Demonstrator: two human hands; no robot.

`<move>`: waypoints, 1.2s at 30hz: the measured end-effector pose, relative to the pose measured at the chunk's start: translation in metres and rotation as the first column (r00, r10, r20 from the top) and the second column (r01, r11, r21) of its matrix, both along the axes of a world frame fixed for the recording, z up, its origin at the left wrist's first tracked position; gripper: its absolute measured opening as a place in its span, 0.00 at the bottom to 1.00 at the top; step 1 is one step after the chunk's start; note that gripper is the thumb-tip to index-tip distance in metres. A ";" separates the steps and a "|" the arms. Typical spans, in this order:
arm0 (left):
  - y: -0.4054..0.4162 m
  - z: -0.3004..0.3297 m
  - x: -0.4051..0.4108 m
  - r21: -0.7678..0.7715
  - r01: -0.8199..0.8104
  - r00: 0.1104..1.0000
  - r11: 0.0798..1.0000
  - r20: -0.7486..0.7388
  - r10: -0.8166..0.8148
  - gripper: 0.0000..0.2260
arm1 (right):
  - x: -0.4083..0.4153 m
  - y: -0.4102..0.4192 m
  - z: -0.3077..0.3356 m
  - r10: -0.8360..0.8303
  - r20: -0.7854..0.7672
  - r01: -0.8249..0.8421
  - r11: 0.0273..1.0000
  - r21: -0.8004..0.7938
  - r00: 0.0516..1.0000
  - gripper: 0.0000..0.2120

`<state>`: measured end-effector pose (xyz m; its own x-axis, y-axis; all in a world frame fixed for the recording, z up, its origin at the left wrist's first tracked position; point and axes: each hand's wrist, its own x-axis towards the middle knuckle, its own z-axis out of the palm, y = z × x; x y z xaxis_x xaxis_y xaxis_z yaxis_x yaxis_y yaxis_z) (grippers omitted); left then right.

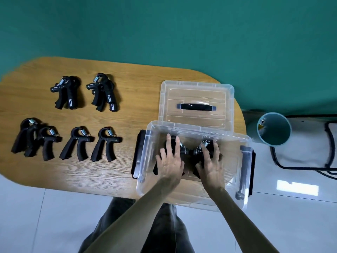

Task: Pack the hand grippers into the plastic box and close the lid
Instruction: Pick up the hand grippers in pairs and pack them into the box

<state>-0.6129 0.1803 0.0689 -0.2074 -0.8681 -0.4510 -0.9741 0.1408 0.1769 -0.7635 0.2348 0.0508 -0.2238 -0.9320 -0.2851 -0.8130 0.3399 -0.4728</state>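
A clear plastic box [145,154] with black side latches stands at the table's right end. Both my hands reach inside it. My left hand [170,161] lies flat with fingers spread on black hand grippers [183,149] at the box's bottom. My right hand [211,164] rests the same way on another black hand gripper [203,147] beside them. The clear lid [196,102], with a black handle, lies flat on the table just behind the box. Several more black hand grippers [105,144] lie in two rows on the left half of the table, some stacked in pairs [104,93].
The wooden table [135,92] has rounded ends; the box overhangs its near right edge. A teal round bin [273,128] and a black-framed stool [310,148] stand on the white tiled floor to the right. A teal wall is behind.
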 end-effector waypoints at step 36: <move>-0.032 0.106 0.149 -0.131 0.081 0.991 0.988 -0.092 -0.093 0.27 | 0.140 -0.128 0.147 0.117 -0.447 -0.243 0.941 -0.237 0.887 0.16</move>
<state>-0.4639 0.1485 0.1750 -0.3219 -0.8937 -0.3126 -0.9362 0.2513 0.2456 -0.6238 0.1068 0.1980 -0.0839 -0.9936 0.0752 -0.9894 0.0741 -0.1249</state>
